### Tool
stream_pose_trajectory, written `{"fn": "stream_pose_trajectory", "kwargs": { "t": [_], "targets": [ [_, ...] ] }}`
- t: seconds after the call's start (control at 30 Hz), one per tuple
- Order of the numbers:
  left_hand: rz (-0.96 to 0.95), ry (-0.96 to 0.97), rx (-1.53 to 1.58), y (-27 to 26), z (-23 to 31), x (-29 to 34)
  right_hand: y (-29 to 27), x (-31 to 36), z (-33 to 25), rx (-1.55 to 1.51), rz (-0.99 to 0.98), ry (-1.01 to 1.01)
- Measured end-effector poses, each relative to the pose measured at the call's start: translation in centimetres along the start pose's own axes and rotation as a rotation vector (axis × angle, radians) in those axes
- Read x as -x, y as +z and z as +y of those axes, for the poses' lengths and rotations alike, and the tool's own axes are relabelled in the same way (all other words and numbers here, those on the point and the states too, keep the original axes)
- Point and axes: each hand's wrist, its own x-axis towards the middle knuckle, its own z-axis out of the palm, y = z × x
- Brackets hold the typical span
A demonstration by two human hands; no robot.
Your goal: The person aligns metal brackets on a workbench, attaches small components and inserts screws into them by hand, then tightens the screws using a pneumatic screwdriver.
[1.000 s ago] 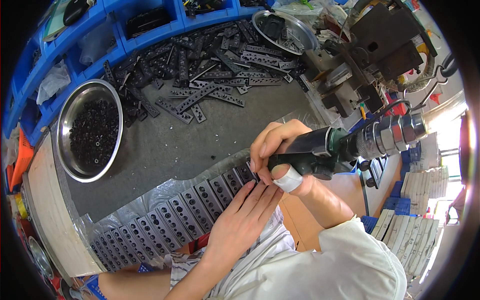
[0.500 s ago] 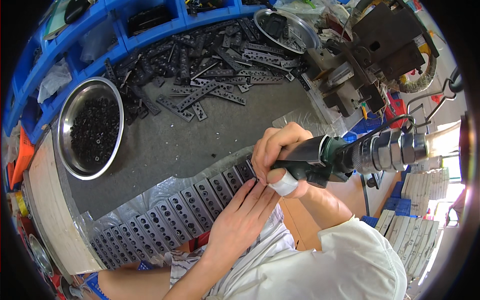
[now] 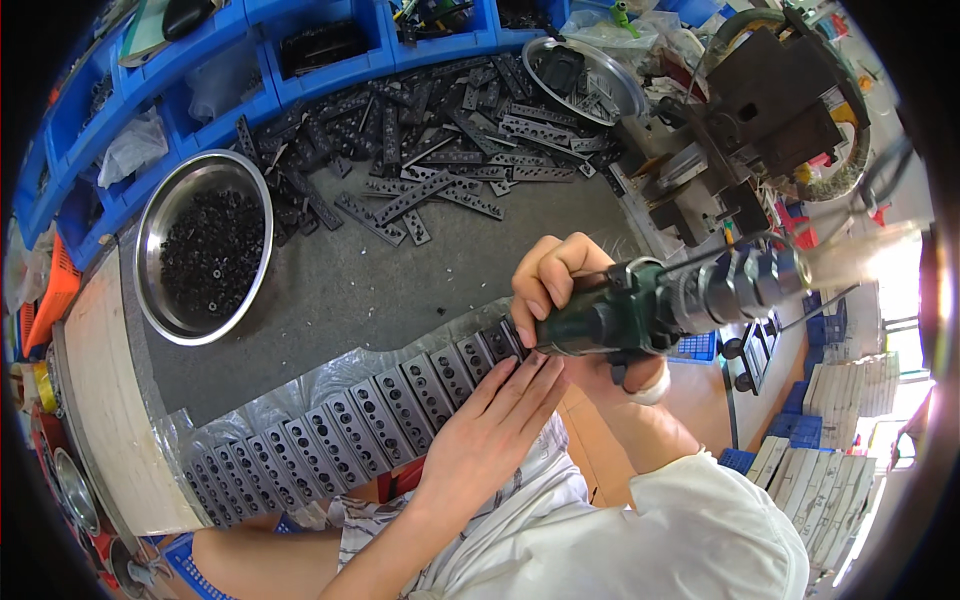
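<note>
My right hand grips a dark green air screwdriver with a metal hose coupling at its right end. Its thumb, wrapped in white tape, is under the tool's body. The tool's tip is hidden behind my fingers, close to the right end of a row of grey bars. These bars lie side by side along the bench's near edge, each with a line of round black pieces on it. Across the right end of the row, my left hand lies flat with its fingers stretched out, fingertips just below the tool.
A steel bowl of small black parts stands at the left. Loose dark bars lie heaped at the back, before blue bins. Another steel bowl and a dark metal fixture stand at back right. Clear plastic sheet lies under the row.
The air screwdriver has turned in my right hand, its coupling end shifting left and up. My right thumb has moved rightward away from the left fingertips. The left hand stays on the row.
</note>
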Motion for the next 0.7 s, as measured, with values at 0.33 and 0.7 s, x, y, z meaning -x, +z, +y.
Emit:
{"fn": "stream_pose_trajectory", "kwargs": {
  "t": [0.33, 0.7],
  "targets": [
    [0.051, 0.004, 0.031, -0.1, 0.1, -0.2, -1.2, 0.5, 2.4, 0.264, -0.033, -0.531],
    [0.063, 0.011, 0.024, -0.2, 0.0, -0.1, 0.4, 1.2, 0.7, 0.181, 0.025, -0.353]
  ]
}}
